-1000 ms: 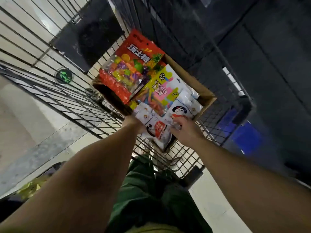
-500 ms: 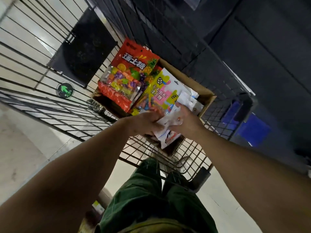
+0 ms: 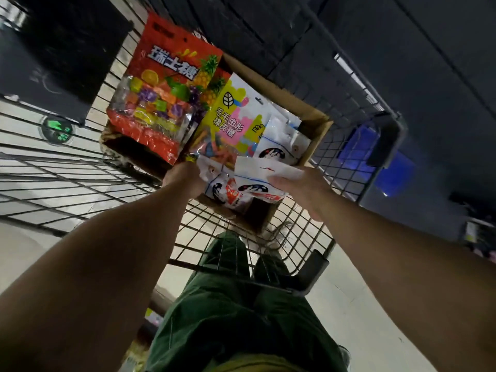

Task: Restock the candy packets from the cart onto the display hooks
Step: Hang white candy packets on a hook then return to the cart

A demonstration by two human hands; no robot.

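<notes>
A cardboard box (image 3: 314, 114) sits in the wire cart (image 3: 303, 237) and holds candy packets. A large red fruit-candy bag (image 3: 166, 84) stands at its left, a yellow and pink gummy bag (image 3: 230, 122) beside it, and more white packets (image 3: 281, 140) lie at the right. Over the box's near edge both hands hold a small bunch of white packets with red print (image 3: 241, 189). My left hand (image 3: 185, 178) grips their left side. My right hand (image 3: 300, 183) pinches their right side, thumb on top. The display hooks are out of view.
The cart's wire walls (image 3: 67, 167) rise on the left, with a black panel (image 3: 61, 49) behind them. Dark shelving (image 3: 402, 76) runs along the right, with a blue object (image 3: 386, 162) low beside the cart. Green trousers (image 3: 241, 304) and pale floor lie below.
Both hands have gathered the white packets together and lifted them slightly off the box's near end. The head has moved closer to the cart.
</notes>
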